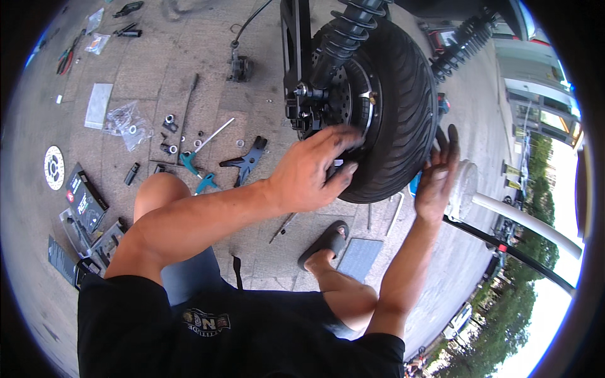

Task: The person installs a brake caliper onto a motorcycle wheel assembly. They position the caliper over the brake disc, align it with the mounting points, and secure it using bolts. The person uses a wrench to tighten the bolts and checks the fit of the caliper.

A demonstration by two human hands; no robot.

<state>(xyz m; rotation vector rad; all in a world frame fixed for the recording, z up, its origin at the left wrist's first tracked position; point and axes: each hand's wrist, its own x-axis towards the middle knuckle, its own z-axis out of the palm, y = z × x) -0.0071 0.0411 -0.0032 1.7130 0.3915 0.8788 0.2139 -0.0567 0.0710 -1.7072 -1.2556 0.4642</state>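
Note:
A scooter-like vehicle's wheel with a black treaded tyre [403,107] stands in front of me, beside a coil-spring shock absorber [356,31]. A perforated brake disc [342,94] shows on the wheel's left side. My left hand [309,169] is at the lower left of the wheel, by the rim, with fingers bent and the thumb apart. I see nothing held in it; its fingertips partly cover the rim. At the tyre's right side is my right hand [436,179], fingers stretched out and blackened. Whether its palm touches the tyre cannot be told.
A brake caliper [239,68] hangs on a cable at the left. Teal-handled T-wrenches [189,162], a black forked bracket [247,162], a plastic bag [130,126] and a loose brake disc [55,167] lie on the paving. A pale pole [529,223] stands at the right.

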